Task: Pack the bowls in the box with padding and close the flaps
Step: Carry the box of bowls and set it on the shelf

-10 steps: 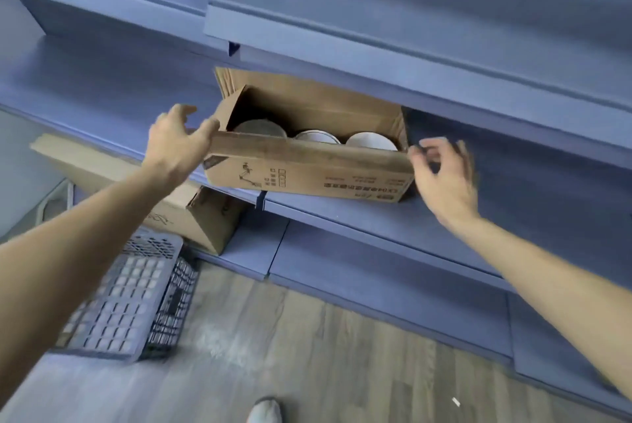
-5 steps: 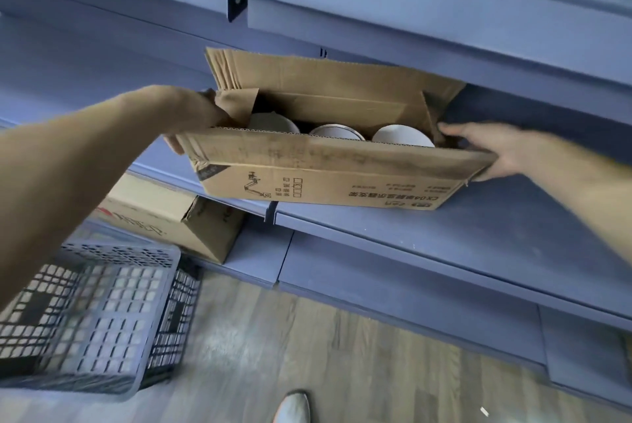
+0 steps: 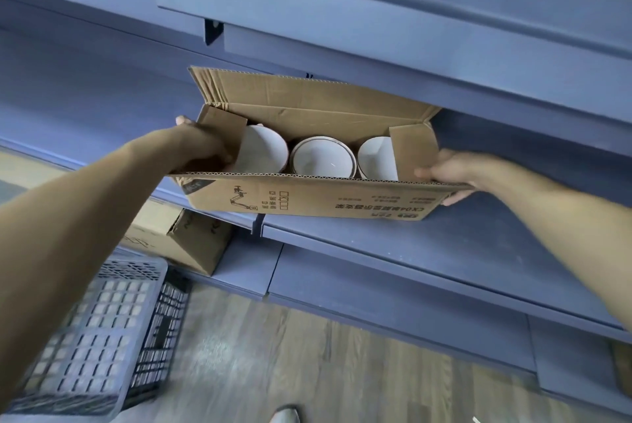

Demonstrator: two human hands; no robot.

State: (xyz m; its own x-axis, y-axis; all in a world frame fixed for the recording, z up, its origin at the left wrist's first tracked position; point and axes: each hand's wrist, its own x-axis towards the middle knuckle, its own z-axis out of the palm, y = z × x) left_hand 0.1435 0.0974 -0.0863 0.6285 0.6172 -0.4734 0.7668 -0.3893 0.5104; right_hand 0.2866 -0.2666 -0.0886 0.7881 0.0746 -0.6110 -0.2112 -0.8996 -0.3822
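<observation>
A long cardboard box [image 3: 307, 198] sits on a blue shelf with its flaps up. Three white bowls lie inside in a row: a left bowl [image 3: 265, 152], a middle bowl [image 3: 321, 159] and a right bowl [image 3: 374, 157]. My left hand [image 3: 201, 145] grips the box's left end at the short flap, thumb over the top. My right hand [image 3: 444, 174] holds the right end, fingers curled round the corner under the front flap. No padding shows.
The blue shelf [image 3: 410, 245] carries the box, with another shelf board close above it. A second cardboard box [image 3: 191, 241] lies on the lower shelf at left. A dark plastic crate [image 3: 102, 337] stands on the wooden floor. A shoe tip [image 3: 284, 415] shows below.
Both hands went from reaching towards the box ends to holding them. The view moved closer and higher, so the bowls inside show more fully.
</observation>
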